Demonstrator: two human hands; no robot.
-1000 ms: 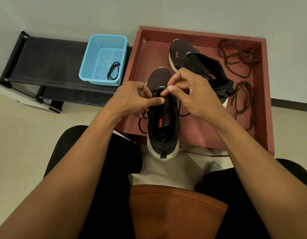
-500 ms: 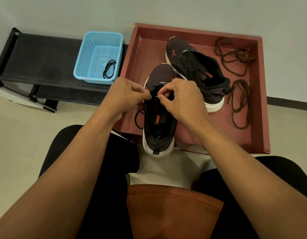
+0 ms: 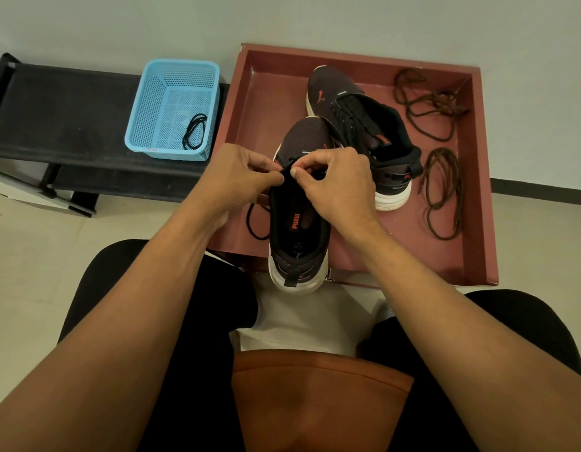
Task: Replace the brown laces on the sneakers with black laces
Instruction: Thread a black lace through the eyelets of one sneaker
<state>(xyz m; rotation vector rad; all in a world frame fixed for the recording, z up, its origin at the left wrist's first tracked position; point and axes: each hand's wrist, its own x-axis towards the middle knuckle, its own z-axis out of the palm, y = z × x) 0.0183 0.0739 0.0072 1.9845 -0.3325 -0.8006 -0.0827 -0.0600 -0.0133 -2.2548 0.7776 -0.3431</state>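
Sneaker (image 3: 299, 230) w/ white sole is lying right under both hands, toe pointing away, heel hanging over the near rim of the red tray (image 3: 259, 102). L hand (image 3: 237, 181) is pinching w/ thumb & forefinger at the top of the tongue, other fingers curling in. R hand (image 3: 338, 187) is pinching the same spot from the opposite side, its fingertips nearly meeting the L hand's. Black lace (image 3: 251, 223) is sitting in that double pinch, its slack looping out below the L hand. 2nd sneaker (image 3: 364, 132), laced in black, is lying just beyond the R hand. Two brown laces (image 3: 444, 190) are lying loose well to the right of the R hand, inside the tray. Blue basket (image 3: 171, 109) holding a spare lace (image 3: 194, 132) is sitting beyond & left of the L hand, on a black bench (image 3: 60, 106).
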